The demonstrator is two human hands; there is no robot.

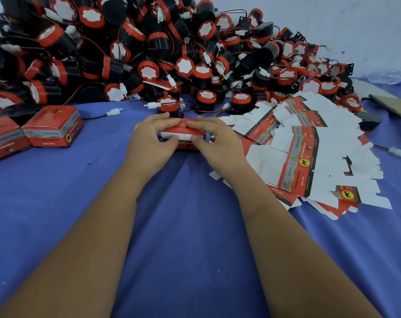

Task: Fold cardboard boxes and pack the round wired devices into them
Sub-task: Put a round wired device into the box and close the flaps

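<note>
A small red cardboard box [186, 134] with a white flap sits on the blue cloth at the centre. My left hand [151, 138] grips its left side, fingers curled over the top and thumb on the white flap. Its right side is held the same way by my right hand [215, 138]. A big heap of round black-and-red wired devices [149, 53] fills the back. One such device [168, 106] stands just behind the box. Flat unfolded box blanks [309, 152] lie spread to the right.
Two closed red boxes [53, 127] [4, 138] stand at the left. A blue cloth [190, 237] covers the table. Brown cardboard [392, 104] and a plastic bottle [387, 76] lie at the far right. A loose white connector [399, 152] lies at the right edge.
</note>
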